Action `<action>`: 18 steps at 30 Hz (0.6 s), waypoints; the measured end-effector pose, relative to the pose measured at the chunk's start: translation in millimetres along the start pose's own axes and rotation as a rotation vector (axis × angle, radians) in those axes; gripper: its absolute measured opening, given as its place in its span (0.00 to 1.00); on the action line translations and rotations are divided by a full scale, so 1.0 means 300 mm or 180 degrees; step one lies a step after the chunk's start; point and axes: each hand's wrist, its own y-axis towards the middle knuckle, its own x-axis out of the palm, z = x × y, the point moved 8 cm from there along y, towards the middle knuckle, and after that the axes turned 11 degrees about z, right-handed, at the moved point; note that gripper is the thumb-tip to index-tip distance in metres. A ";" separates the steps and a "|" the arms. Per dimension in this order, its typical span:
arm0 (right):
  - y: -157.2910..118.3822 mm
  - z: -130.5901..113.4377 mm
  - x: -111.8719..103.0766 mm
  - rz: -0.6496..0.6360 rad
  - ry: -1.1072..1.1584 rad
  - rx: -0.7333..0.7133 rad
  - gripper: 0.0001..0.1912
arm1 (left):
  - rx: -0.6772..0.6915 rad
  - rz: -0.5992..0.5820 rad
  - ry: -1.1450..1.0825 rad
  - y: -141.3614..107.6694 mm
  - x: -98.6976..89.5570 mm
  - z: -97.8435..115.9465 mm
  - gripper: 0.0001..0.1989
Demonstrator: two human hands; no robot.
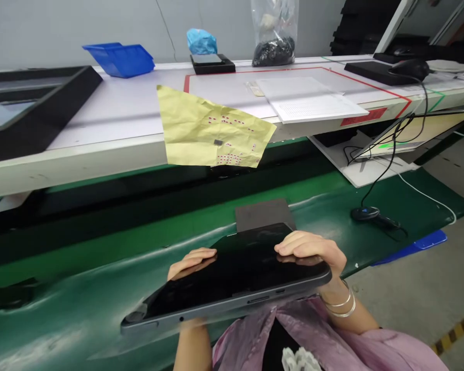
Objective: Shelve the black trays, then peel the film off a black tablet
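Down near the body, a dark tablet (232,281) hangs tilted above the green mat (81,304), open room to its left. Left hand (191,262) curls over its far edge, right hand (309,247) clamps the right corner, wrist bent, bangles showing. Just beyond lies a grey pad (263,213). Farther off, a yellow sheet (201,129) droops off the white shelf (100,118); a scanner cable (375,216) trails right.

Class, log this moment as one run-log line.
left hand: grips tablet far edge | right hand: grips tablet top corner | tablet: tilted, above green mat | yellow sheet: on shelf edge
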 end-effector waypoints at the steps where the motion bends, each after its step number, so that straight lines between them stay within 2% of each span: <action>1: 0.000 -0.002 -0.002 0.0038 0.0013 0.0028 0.12 | -0.0004 0.0010 -0.0005 0.001 -0.002 0.000 0.15; 5: -0.010 0.005 -0.015 0.0207 0.0043 0.0121 0.11 | 0.0193 -0.0302 -0.0026 0.002 0.010 0.013 0.14; 9: -0.029 0.028 -0.053 0.0332 -0.0063 0.0208 0.10 | 0.0236 -0.0315 0.0176 0.001 -0.007 0.015 0.14; 11: -0.026 0.026 -0.082 0.0349 -0.0236 0.0263 0.09 | 0.0374 -0.0420 0.0201 0.002 0.000 0.039 0.13; 13: -0.010 -0.003 -0.111 0.0343 -0.0846 0.0165 0.12 | 0.0640 -0.0779 0.0375 -0.003 0.043 0.087 0.10; 15: 0.011 -0.062 -0.114 0.0202 -0.1722 -0.0188 0.24 | 0.1076 -0.1125 0.0786 -0.016 0.107 0.157 0.07; 17: 0.023 -0.102 -0.076 -0.0148 -0.2286 -0.0400 0.33 | 0.1729 -0.1395 0.1292 -0.046 0.186 0.249 0.08; 18: 0.024 -0.110 -0.050 -0.0345 -0.2300 -0.0386 0.33 | 0.2057 -0.1461 0.1560 -0.063 0.223 0.295 0.10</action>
